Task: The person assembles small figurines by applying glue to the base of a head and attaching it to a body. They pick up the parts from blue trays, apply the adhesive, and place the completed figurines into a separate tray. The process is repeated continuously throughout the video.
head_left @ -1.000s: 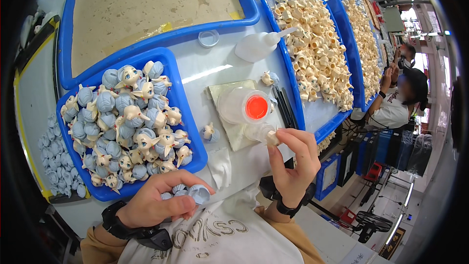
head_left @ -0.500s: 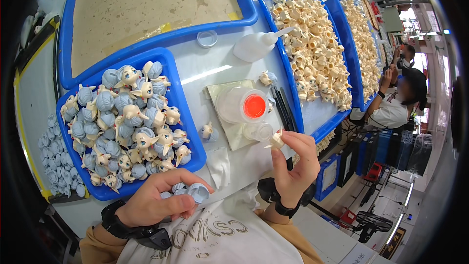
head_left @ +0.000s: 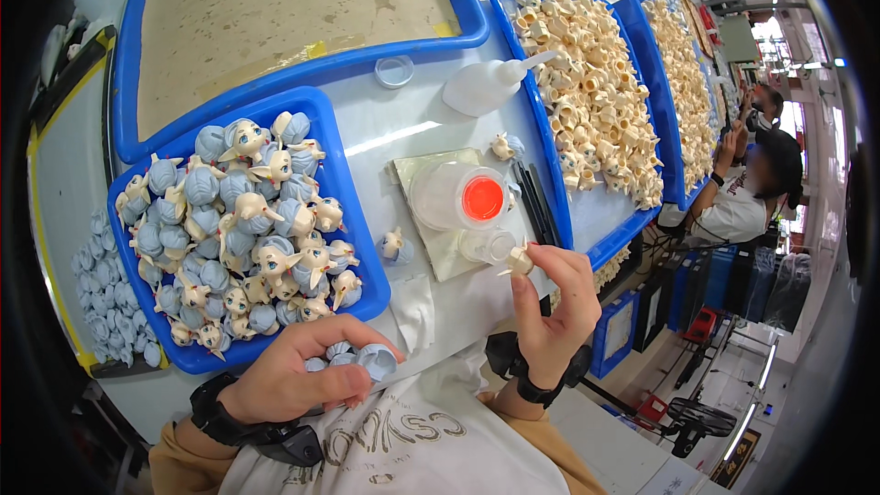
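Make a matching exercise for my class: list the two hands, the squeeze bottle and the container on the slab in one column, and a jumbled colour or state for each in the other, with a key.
Column one
1. Left hand
2. Right hand
3. Squeeze bottle
4. Translucent container

Column two
A. White, with a pointed spout
B. Pinching a small cream piece
C. On the pale slab, showing a red-orange circle
D. Holding several blue-grey pieces

Pairs: 1-D, 2-B, 3-A, 4-C
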Demonstrator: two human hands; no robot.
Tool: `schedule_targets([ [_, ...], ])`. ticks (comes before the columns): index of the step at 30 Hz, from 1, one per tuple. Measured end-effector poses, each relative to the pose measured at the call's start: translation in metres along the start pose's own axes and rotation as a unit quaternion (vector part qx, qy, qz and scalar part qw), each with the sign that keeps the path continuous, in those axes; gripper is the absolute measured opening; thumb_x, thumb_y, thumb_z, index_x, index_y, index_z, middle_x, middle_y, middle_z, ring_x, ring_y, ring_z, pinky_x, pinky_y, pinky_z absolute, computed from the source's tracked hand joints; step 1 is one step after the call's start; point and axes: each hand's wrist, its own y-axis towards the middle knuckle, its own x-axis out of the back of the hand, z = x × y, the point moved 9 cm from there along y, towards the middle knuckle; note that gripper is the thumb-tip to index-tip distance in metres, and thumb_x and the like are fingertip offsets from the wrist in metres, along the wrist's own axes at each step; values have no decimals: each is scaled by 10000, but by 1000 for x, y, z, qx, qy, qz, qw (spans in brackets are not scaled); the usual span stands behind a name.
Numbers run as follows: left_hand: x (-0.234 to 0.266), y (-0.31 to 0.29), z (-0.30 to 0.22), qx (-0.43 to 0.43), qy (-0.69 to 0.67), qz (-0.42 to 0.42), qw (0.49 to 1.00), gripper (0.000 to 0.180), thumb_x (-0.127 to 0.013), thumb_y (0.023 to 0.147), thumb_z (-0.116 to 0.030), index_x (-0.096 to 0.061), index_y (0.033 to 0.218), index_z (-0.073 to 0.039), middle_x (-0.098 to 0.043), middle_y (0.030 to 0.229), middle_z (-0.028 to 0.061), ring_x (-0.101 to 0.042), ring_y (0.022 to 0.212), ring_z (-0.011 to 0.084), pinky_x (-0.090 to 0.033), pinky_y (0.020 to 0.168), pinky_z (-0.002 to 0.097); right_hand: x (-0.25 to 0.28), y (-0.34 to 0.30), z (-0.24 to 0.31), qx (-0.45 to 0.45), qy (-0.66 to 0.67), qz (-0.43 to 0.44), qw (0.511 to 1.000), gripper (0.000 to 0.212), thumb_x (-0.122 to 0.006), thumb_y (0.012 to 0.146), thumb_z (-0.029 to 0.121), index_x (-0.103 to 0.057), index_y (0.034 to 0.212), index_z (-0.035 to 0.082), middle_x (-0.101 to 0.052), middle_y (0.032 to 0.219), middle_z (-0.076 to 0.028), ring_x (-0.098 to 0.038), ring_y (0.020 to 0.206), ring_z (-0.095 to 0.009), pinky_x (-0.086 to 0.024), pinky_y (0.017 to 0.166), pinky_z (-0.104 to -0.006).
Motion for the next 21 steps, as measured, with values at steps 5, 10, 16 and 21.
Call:
schedule_targets([
  [5,0,0,1,-15,-6,14,1000,454,-582,830,-406,-533,987,17,-541,676,59,-478,547,75,-363,454,195,8,-4,18,24,100,-26,994,347,-699,581,-20,-607,916,-18,-620,846,-133,-563,717,-252,-433,655,-343],
  [10,-2,2,-2,-36,-7,12,999,475,-585,822,-436,-535,989,6,-549,683,53,-478,542,67,-354,447,188,-15,-13,75,104,283,89,949,376,-747,586,64,-620,940,50,-642,911,-92,-586,728,-204,-449,684,-335],
  [16,-1,-2,0,-21,-32,21,999,230,-596,855,-215,-551,980,-28,-547,757,-13,-472,643,19,-378,551,171,-26,-13,81,96,238,100,961,372,-762,595,101,-637,943,62,-638,898,-65,-578,721,-189,-442,683,-317],
  [21,0,0,-4,-61,32,0,998,285,-612,835,-300,-558,898,-27,-554,745,-4,-488,643,38,-388,569,186,-35,-15,87,120,202,141,962,367,-768,597,135,-651,936,58,-624,841,-35,-564,732,-174,-435,656,-304],
])
